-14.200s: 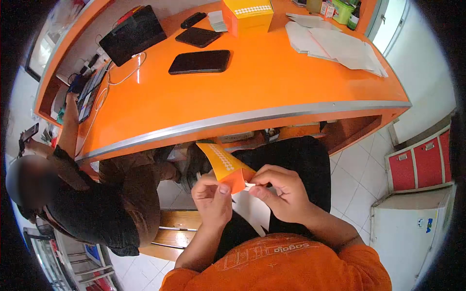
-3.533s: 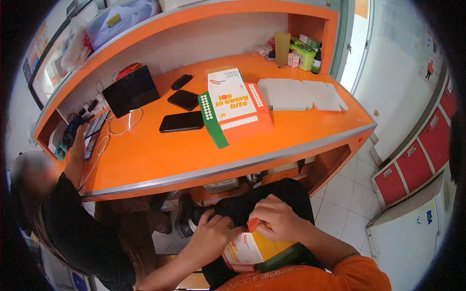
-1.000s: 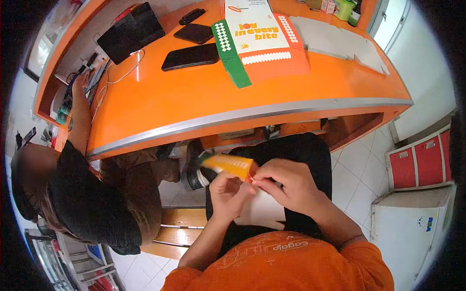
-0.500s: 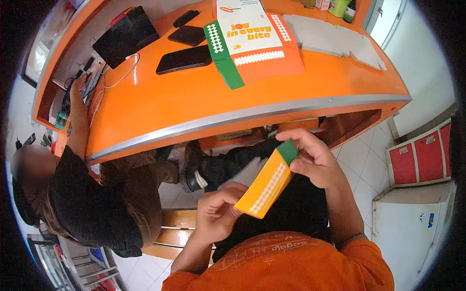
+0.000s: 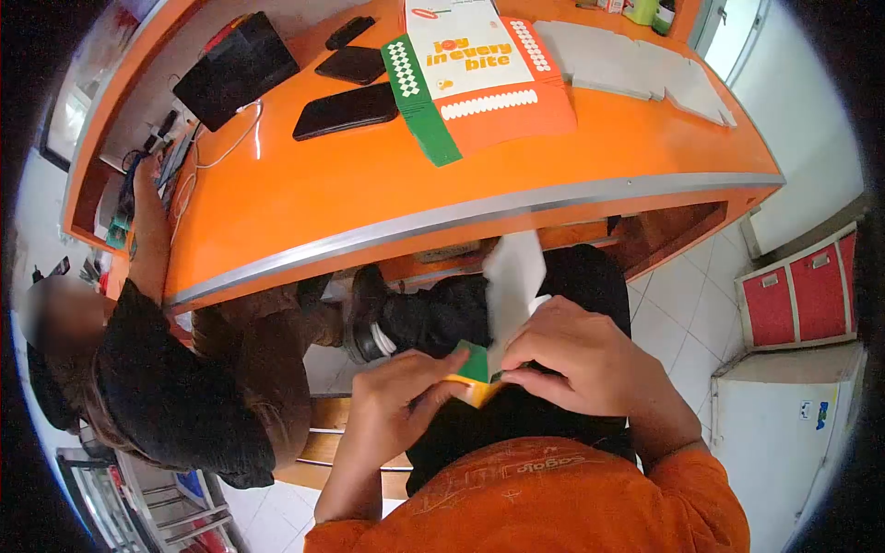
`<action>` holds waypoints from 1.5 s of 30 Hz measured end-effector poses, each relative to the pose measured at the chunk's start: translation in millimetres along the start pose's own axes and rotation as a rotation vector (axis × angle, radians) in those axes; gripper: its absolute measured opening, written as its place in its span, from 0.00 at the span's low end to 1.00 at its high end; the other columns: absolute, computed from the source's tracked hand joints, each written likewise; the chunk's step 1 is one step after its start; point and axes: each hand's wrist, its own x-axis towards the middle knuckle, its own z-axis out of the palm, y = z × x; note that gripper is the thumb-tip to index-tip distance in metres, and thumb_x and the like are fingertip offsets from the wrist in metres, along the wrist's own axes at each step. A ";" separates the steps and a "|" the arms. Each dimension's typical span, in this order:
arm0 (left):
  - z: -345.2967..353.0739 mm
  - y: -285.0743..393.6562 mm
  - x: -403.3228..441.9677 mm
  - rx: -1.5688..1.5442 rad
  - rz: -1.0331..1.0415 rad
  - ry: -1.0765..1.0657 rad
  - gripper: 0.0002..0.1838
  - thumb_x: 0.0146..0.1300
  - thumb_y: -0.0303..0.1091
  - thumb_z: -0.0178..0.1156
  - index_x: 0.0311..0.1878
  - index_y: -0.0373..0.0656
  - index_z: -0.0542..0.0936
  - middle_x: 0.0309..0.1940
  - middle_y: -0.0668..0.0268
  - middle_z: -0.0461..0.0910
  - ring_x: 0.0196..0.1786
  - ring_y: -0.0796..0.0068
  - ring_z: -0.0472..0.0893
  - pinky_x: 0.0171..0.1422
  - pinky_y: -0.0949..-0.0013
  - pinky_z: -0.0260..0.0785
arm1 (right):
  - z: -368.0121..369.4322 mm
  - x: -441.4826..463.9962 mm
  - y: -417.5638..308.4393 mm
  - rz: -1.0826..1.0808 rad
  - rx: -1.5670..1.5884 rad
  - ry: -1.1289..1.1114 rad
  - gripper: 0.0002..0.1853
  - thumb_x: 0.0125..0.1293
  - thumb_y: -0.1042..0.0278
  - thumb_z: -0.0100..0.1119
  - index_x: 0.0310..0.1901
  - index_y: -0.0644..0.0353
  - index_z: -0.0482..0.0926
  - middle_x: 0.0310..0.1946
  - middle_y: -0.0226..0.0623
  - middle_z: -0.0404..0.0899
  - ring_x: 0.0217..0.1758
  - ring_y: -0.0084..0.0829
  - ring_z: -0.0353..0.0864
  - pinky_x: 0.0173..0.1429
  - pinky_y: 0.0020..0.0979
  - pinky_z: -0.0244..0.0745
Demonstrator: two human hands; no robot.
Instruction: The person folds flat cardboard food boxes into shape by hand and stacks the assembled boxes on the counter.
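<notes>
Above my lap I hold a partly folded cardboard food box (image 5: 516,272). Its grey-white inner face stands up towards the counter, and a green and yellow corner shows between my hands. My left hand (image 5: 396,396) pinches the yellow edge beside the green flap. The fingers of my right hand (image 5: 576,359) are closed on the board just right of that corner, hiding part of it. On the counter lies a stack of flat printed box blanks (image 5: 484,69), white, green and orange, lettered "joy in every bite".
The orange counter (image 5: 323,184) has a metal front edge. Phones (image 5: 346,111), a black tablet-like device (image 5: 237,72) and grey-white blanks (image 5: 627,69) lie on it. A seated co-worker (image 5: 175,378) is at left. A white cabinet (image 5: 774,442) stands right.
The box has turned, so its long yellow side no longer faces me and its grey-white inside stands up. My right hand has come down and closer to my left.
</notes>
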 end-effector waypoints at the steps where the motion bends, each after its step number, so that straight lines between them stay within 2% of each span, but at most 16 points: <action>1: 2.6 -9.8 -3.0 -0.011 0.009 0.009 0.18 0.57 0.25 0.79 0.52 0.39 0.90 0.46 0.55 0.92 0.43 0.59 0.91 0.50 0.62 0.83 | 1.1 -4.0 4.7 0.018 0.008 -0.012 0.09 0.66 0.70 0.71 0.45 0.57 0.81 0.38 0.37 0.84 0.45 0.45 0.86 0.55 0.45 0.77; 5: 24.1 -29.4 -6.0 0.015 0.058 0.135 0.09 0.61 0.21 0.75 0.44 0.37 0.88 0.39 0.59 0.90 0.39 0.64 0.89 0.47 0.65 0.80 | 27.0 -11.2 14.6 0.059 -0.008 0.054 0.10 0.64 0.74 0.71 0.44 0.58 0.80 0.39 0.38 0.84 0.46 0.46 0.85 0.54 0.45 0.77; 8: 35.2 -25.0 -11.9 -0.244 -0.084 0.098 0.04 0.65 0.21 0.73 0.39 0.36 0.86 0.36 0.62 0.89 0.40 0.69 0.88 0.49 0.68 0.79 | 46.2 -8.6 17.6 0.012 -0.030 0.175 0.12 0.59 0.75 0.74 0.42 0.58 0.81 0.39 0.37 0.83 0.45 0.46 0.84 0.53 0.45 0.76; 11: 49.6 -19.7 -19.4 -0.759 -0.361 0.253 0.04 0.68 0.24 0.73 0.42 0.36 0.86 0.38 0.62 0.90 0.43 0.74 0.88 0.51 0.69 0.79 | 57.8 -9.5 18.2 -0.072 -0.013 0.289 0.14 0.55 0.76 0.76 0.41 0.58 0.82 0.40 0.36 0.83 0.46 0.44 0.84 0.53 0.44 0.75; 14: 43.7 -30.6 -26.8 -0.799 -0.230 0.145 0.08 0.72 0.19 0.68 0.51 0.31 0.85 0.45 0.58 0.90 0.50 0.74 0.87 0.58 0.67 0.80 | 49.2 -6.0 17.6 -0.179 -0.081 0.225 0.13 0.55 0.76 0.76 0.42 0.59 0.83 0.41 0.36 0.83 0.47 0.41 0.84 0.52 0.44 0.75; 20: 39.5 -27.9 -22.0 -0.780 -0.241 0.076 0.10 0.71 0.19 0.68 0.53 0.33 0.86 0.45 0.57 0.89 0.48 0.72 0.88 0.59 0.67 0.81 | 42.7 -6.4 12.2 -0.135 -0.083 0.163 0.09 0.62 0.72 0.72 0.43 0.59 0.84 0.42 0.34 0.83 0.50 0.41 0.85 0.53 0.43 0.77; 23: 40.5 -33.3 -11.1 -0.607 -0.009 0.074 0.10 0.68 0.18 0.69 0.51 0.37 0.88 0.42 0.61 0.87 0.44 0.72 0.87 0.58 0.67 0.80 | 42.2 -9.5 18.7 -0.074 0.062 0.043 0.08 0.65 0.72 0.70 0.44 0.58 0.83 0.42 0.35 0.85 0.48 0.41 0.86 0.53 0.43 0.78; 26: 35.0 -26.8 -18.1 -0.488 -0.073 -0.107 0.10 0.65 0.18 0.72 0.48 0.39 0.90 0.40 0.64 0.84 0.42 0.71 0.86 0.55 0.69 0.80 | 24.8 -8.7 10.5 0.258 0.286 -0.235 0.08 0.66 0.73 0.69 0.45 0.58 0.82 0.41 0.37 0.86 0.46 0.43 0.87 0.53 0.44 0.79; 27: 35.9 -26.6 -19.5 -0.424 -0.096 -0.123 0.09 0.64 0.19 0.73 0.47 0.38 0.90 0.40 0.64 0.83 0.44 0.73 0.85 0.52 0.70 0.79 | 28.9 -11.4 10.8 0.294 0.296 -0.165 0.08 0.67 0.73 0.70 0.45 0.58 0.81 0.41 0.39 0.86 0.43 0.43 0.88 0.52 0.45 0.78; 30: 43.2 -33.7 -18.5 -0.519 -0.233 0.048 0.09 0.65 0.20 0.73 0.47 0.38 0.90 0.40 0.64 0.83 0.45 0.74 0.84 0.51 0.72 0.78 | 48.2 -13.8 14.0 0.028 -0.035 0.099 0.09 0.64 0.74 0.71 0.44 0.59 0.81 0.40 0.39 0.86 0.42 0.43 0.86 0.49 0.45 0.77; 31: 43.5 -37.5 -20.4 -0.585 -0.279 0.044 0.08 0.66 0.20 0.72 0.48 0.37 0.89 0.43 0.62 0.85 0.47 0.74 0.85 0.53 0.71 0.78 | 58.7 -16.5 17.8 -0.057 -0.112 0.178 0.10 0.63 0.75 0.72 0.43 0.60 0.81 0.40 0.39 0.85 0.41 0.43 0.85 0.47 0.45 0.76; 34: 47.2 -32.8 -17.2 -0.678 -0.239 0.068 0.08 0.66 0.20 0.72 0.48 0.36 0.88 0.46 0.60 0.86 0.50 0.74 0.86 0.54 0.71 0.78 | 65.5 -20.2 15.3 -0.070 -0.156 0.265 0.11 0.61 0.77 0.72 0.42 0.61 0.80 0.40 0.39 0.85 0.41 0.44 0.84 0.48 0.44 0.76; 37: 51.0 -37.0 -17.0 -0.622 -0.154 0.064 0.08 0.66 0.19 0.72 0.48 0.35 0.87 0.46 0.58 0.87 0.50 0.73 0.86 0.53 0.72 0.79 | 64.3 -22.9 15.3 0.004 -0.108 0.197 0.10 0.62 0.76 0.72 0.42 0.61 0.81 0.40 0.39 0.85 0.42 0.44 0.85 0.48 0.45 0.77; 40: 48.9 -37.3 -18.1 -0.631 -0.127 0.037 0.07 0.66 0.18 0.71 0.46 0.34 0.87 0.43 0.58 0.87 0.47 0.73 0.88 0.49 0.72 0.80 | 52.4 -20.4 22.6 0.027 0.105 0.065 0.09 0.62 0.75 0.73 0.42 0.62 0.81 0.40 0.39 0.85 0.43 0.45 0.86 0.48 0.45 0.79; 43: 47.9 -36.8 -19.9 -0.610 -0.172 -0.040 0.07 0.65 0.17 0.71 0.45 0.33 0.87 0.41 0.59 0.87 0.43 0.73 0.89 0.45 0.72 0.81 | 36.4 -19.1 26.8 0.047 0.147 -0.069 0.09 0.63 0.77 0.75 0.41 0.59 0.83 0.42 0.34 0.88 0.41 0.38 0.89 0.45 0.38 0.84; 45: 47.0 -34.1 -17.1 -0.531 -0.139 -0.071 0.07 0.65 0.16 0.71 0.44 0.34 0.87 0.40 0.59 0.86 0.42 0.73 0.89 0.44 0.72 0.81 | 28.7 -15.4 24.7 0.052 0.170 -0.154 0.09 0.64 0.74 0.73 0.41 0.62 0.80 0.40 0.38 0.86 0.42 0.43 0.89 0.46 0.42 0.83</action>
